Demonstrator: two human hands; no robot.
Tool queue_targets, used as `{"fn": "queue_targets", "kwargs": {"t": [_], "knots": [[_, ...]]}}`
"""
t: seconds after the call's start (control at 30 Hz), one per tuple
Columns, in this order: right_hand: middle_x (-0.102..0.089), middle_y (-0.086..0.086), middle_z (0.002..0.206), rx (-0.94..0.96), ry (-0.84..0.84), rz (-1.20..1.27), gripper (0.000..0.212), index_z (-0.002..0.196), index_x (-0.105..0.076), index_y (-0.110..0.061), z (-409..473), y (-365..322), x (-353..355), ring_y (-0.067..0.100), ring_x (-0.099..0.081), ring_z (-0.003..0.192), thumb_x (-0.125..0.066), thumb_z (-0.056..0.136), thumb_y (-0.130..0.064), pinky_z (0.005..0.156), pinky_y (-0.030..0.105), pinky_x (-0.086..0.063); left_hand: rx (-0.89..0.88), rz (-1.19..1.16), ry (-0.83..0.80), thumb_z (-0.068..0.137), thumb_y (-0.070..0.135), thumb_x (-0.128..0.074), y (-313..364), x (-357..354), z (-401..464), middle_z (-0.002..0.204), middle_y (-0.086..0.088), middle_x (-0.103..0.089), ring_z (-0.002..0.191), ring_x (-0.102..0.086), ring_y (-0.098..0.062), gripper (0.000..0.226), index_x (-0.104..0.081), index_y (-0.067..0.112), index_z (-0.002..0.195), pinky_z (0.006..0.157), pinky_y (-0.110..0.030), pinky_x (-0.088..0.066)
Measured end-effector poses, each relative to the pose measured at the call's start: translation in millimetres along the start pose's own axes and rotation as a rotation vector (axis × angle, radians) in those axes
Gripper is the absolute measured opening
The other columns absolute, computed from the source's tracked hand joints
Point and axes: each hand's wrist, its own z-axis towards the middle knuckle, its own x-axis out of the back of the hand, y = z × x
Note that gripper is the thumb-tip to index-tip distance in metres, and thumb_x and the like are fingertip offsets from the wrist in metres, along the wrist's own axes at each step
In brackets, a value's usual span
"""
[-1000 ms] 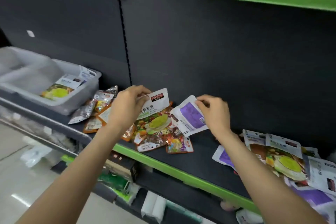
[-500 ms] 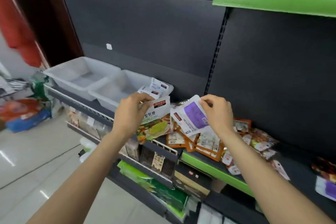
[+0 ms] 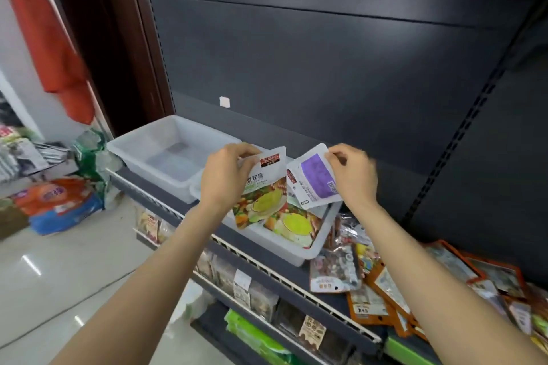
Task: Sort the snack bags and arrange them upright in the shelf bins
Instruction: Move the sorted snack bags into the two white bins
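Dark shelving is backing 2 clear bins. Her left hand is pinching the green-fruit bag by its top edge above the nearer bin, right hand pinching the purple bag likewise; both look light, floppy and slick, best held at the top seal.

Single head-worn wide-angle view, looking forward and down along both forearms toward a dark-backed shelf at close range. Left hand and right hand sit near frame centre, over the translucent bins. Floor fills the lower left; no second view overlaps.
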Motion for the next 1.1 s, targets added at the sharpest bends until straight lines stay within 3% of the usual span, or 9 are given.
{"fn": "queue_targets", "kwargs": {"t": [0.2, 0.4, 0.53, 0.63, 0.73, 0.97, 1.1], "knots": [[-0.070, 0.000, 0.088, -0.040, -0.050, -0.045, 0.014, 0.091, -0.067, -0.016, 40, -20, -48, 0.019, -0.061, 0.075, -0.054, 0.094, -0.020, 0.066, 0.030, -0.048, -0.001, 0.042, -0.121, 0.093, 0.019, -0.057, -46, -7, 72, 0.086, 0.010, -0.064, 0.083, -0.061, -0.016, 0.013, -0.070, 0.021, 0.096, 0.070, -0.036, -0.054], [-0.069, 0.003, 0.098, -0.127, -0.018, -0.178, 0.014, 0.097, -0.062, -0.012, 65, -36, -88, 0.023, -0.064, 0.086, -0.050, 0.097, -0.020, 0.069, 0.035, -0.051, -0.090, 0.102, -0.263, 0.093, 0.014, -0.056, -108, -19, 131, 0.100, 0.000, -0.072, 0.090, -0.063, -0.022, 0.017, -0.072, 0.016, 0.099, 0.076, -0.034, -0.052], [-0.069, 0.006, 0.098, -0.221, 0.058, -0.224, 0.014, 0.096, -0.060, -0.012, 72, -48, -112, 0.026, -0.064, 0.088, -0.049, 0.097, -0.020, 0.073, 0.039, -0.053, -0.202, 0.101, -0.494, 0.091, 0.012, -0.060, -143, -32, 170, 0.103, -0.003, -0.071, 0.095, -0.062, -0.023, 0.015, -0.073, 0.013, 0.099, 0.080, -0.023, -0.042], [-0.069, 0.006, 0.098, -0.289, 0.090, -0.263, 0.013, 0.096, -0.059, -0.012, 70, -55, -126, 0.026, -0.064, 0.087, -0.048, 0.097, -0.019, 0.068, 0.033, -0.050, -0.254, 0.104, -0.702, 0.092, 0.012, -0.059, -158, -50, 192, 0.107, -0.003, -0.070, 0.098, -0.062, -0.023, 0.017, -0.072, 0.015, 0.102, 0.090, -0.031, -0.047], [-0.069, 0.005, 0.093, -0.372, 0.130, -0.289, 0.012, 0.093, -0.059, -0.013, 66, -56, -133, 0.025, -0.063, 0.083, -0.048, 0.096, -0.018, 0.068, 0.034, -0.050, -0.325, 0.158, -0.812, 0.094, 0.015, -0.054, -166, -74, 200, 0.111, -0.002, -0.068, 0.099, -0.061, -0.023, 0.021, -0.070, 0.019, 0.107, 0.089, -0.033, -0.047], [-0.068, 0.004, 0.088, -0.469, 0.224, -0.322, 0.011, 0.092, -0.058, -0.013, 53, -50, -139, 0.021, -0.060, 0.073, -0.048, 0.097, -0.016, 0.070, 0.033, -0.049, -0.389, 0.202, -0.725, 0.097, 0.020, -0.046, -174, -127, 221, 0.108, -0.002, -0.069, 0.095, -0.063, -0.024, 0.025, -0.069, 0.026, 0.106, 0.080, -0.033, -0.053], [-0.064, -0.002, 0.087, -0.467, 0.261, -0.293, 0.011, 0.094, -0.059, -0.012, 57, -48, -142, 0.017, -0.058, 0.074, -0.049, 0.096, -0.016, 0.070, 0.031, -0.049, -0.408, 0.202, -0.604, 0.097, 0.018, -0.044, -169, -138, 241, 0.110, -0.005, -0.067, 0.101, -0.060, -0.029, 0.028, -0.068, 0.026, 0.110, 0.082, -0.033, -0.044]]}}
